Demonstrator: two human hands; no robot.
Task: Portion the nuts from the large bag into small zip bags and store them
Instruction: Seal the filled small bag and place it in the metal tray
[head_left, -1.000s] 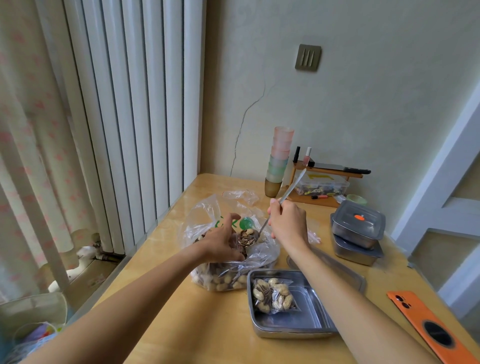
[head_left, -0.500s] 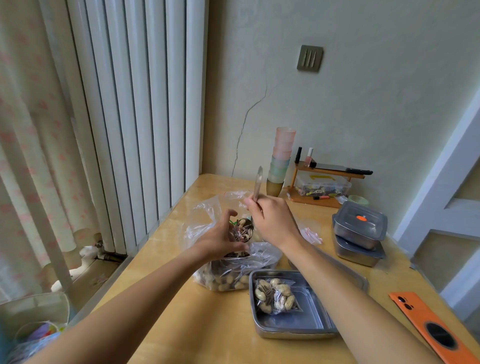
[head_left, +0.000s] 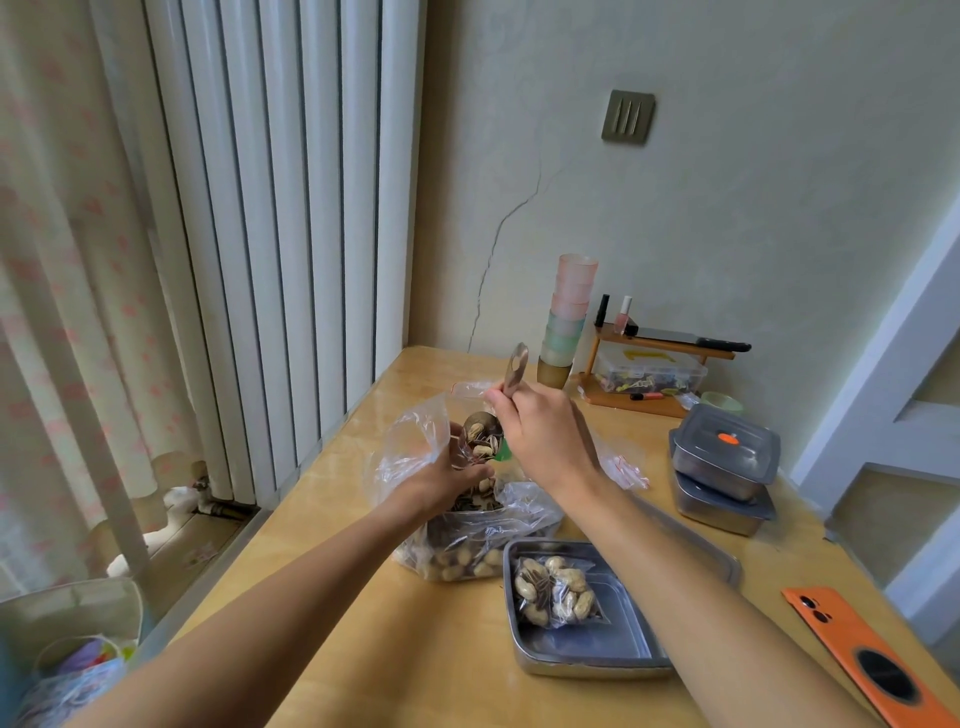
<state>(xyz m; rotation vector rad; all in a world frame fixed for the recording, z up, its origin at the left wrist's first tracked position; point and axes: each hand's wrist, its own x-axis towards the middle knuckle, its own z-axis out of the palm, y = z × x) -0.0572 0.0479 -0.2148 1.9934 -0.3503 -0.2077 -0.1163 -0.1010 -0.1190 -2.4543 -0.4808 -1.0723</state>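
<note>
One portion was already in the bank: a filled zip bag (head_left: 556, 592) of peanuts and seeds lay in the steel tray (head_left: 587, 667), at about five o'clock from the large bag (head_left: 467, 540). And the second was under way! The left hand (head_left: 441, 483) hovered right over the large bag's open mouth, fingers curled round the neck of an open zip bag (head_left: 470, 454), clear plastic and hard to make out, with a few nuts showing inside. The right hand (head_left: 545, 441) gripped a spoon (head_left: 516, 366), handle pointing up toward twelve o'clock, its loaded bowl tipped down at the little bag's mouth. The large bag sat in the middle of the table (head_left: 415, 649) and looked far from spent, a thick layer of nuts across its bottom. Spare zip bags (head_left: 626, 467) waited at three o'clock from it, with two stacked lidded containers (head_left: 727, 457) beyond them. By my reckoning it was early going: this bag needed more scoops, sealing and a place in the tray, and several more portions were to come.
</note>
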